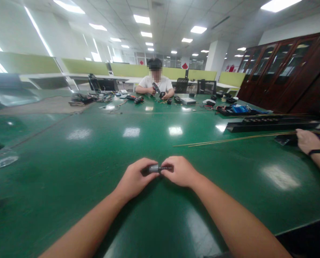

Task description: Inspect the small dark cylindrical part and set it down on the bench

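Observation:
Above the green table (101, 200), in the middle of the view, my two hands meet at a small grey-and-black cylindrical piece (154, 168). My left hand (134, 177) is closed round its wider grey end, with thumb and fingers on either side. My right hand (183, 171) pinches the thin dark end, which looks ridged like a shaft or screw. The piece lies about level, pointing left to right. Fingers cover part of both ends, and its exact kind cannot be made out.
Across the table a person (160, 84) holds a power drill (156, 87). At right, another person's hand (309, 141) is by long thin rods (224, 140) and a black rail (267, 126). Tools and parts (138, 99) line the far edge. A clear plastic object (3, 161) is at left.

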`<action>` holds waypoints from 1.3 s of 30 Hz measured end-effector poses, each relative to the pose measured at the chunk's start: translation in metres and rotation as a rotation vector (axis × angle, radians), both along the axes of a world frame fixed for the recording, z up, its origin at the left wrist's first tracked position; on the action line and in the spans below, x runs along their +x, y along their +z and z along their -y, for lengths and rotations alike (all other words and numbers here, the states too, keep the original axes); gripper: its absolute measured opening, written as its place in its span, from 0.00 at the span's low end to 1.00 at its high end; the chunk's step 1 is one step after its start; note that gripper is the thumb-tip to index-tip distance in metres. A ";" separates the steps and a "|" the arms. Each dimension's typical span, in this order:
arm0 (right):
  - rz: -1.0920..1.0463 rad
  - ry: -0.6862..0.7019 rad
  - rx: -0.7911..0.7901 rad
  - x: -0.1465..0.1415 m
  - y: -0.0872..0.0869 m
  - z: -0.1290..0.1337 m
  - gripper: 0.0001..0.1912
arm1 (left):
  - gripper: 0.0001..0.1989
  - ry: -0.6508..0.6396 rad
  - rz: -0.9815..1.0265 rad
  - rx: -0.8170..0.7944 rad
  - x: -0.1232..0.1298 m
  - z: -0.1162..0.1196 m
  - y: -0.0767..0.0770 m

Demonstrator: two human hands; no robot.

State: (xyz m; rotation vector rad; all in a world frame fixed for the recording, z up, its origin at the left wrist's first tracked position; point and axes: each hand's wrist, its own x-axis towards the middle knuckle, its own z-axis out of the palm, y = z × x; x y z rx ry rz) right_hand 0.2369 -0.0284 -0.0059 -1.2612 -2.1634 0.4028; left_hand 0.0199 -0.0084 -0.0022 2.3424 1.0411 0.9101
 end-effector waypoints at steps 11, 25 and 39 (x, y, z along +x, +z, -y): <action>0.022 -0.026 0.027 0.003 0.001 -0.001 0.07 | 0.12 0.034 -0.004 0.001 -0.004 -0.002 0.001; 0.020 -0.082 0.011 0.006 0.005 -0.001 0.07 | 0.13 0.068 -0.011 0.019 -0.008 -0.006 0.001; -0.012 -0.161 -0.001 0.015 0.011 -0.003 0.07 | 0.20 0.334 0.030 0.018 -0.020 -0.019 0.005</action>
